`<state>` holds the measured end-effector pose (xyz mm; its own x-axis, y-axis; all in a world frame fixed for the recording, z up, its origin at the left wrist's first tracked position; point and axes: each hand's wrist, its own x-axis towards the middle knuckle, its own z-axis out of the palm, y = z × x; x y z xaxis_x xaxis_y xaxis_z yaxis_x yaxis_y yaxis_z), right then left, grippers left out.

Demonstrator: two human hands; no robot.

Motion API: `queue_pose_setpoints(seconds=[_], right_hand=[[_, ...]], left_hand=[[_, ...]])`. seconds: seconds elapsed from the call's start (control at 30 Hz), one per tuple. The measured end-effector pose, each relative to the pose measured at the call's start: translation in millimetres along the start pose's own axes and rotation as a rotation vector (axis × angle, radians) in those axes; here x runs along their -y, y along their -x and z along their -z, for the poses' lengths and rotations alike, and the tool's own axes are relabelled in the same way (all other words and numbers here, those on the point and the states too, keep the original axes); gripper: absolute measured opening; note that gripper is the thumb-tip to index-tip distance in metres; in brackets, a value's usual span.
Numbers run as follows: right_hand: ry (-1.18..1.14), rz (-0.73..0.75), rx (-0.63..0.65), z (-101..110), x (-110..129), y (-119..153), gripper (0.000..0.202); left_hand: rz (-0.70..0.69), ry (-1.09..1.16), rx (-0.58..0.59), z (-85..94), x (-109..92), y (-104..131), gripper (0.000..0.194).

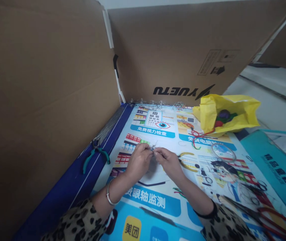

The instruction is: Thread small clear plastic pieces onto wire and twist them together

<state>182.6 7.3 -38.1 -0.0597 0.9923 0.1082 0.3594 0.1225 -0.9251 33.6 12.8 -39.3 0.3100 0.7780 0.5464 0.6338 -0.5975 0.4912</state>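
In the middle of the head view, both my hands meet over a printed poster sheet. My left hand (140,158) is closed in a pinch on a small tangle of thin silvery wire (153,147). From the other side, my right hand (167,160) pinches at the same wire, its fingertips almost touching the left ones. The fingers partly cover the wire's shape. Just right of my right hand lie yellow-handled pliers (188,162), their head hidden behind the hand. Teal-handled pliers (95,155) rest to the left on the blue edge.
Cardboard walls (173,43) stand at the back and left. A bundle of straight wires (109,125) lies along the left edge. A yellow bag (243,110) with coloured coils is at right, above a wire ring (223,152). Red-handled scissors (261,214) lie at lower right.
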Motion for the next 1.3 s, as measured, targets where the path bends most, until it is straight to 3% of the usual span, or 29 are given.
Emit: queue_pose_setpoints(seconds=[0.37, 0.57, 0.9, 1.3], right_hand=[[-0.05, -0.005, -0.009, -5.6, -3.6, 1.1, 0.019], [0.038, 0.015, 0.031, -1.6, -1.4, -0.7, 0.019], [0.175, 0.075, -0.022, -1.8, -4.0, 0.8, 0.02], [-0.05, -0.039, 0.016, -1.2, -7.1, -2.5, 0.018]], left_hand=[[0.032, -0.023, -0.03, -0.1, -4.1, -0.4, 0.011], [0.018, 0.06, -0.02, 0.9, 1.1, -2.2, 0.012], [0.016, 0.162, 0.032, 4.5, -0.4, -3.7, 0.013], [-0.009, 0.129, 0.0, 7.2, -0.9, -4.0, 0.014]])
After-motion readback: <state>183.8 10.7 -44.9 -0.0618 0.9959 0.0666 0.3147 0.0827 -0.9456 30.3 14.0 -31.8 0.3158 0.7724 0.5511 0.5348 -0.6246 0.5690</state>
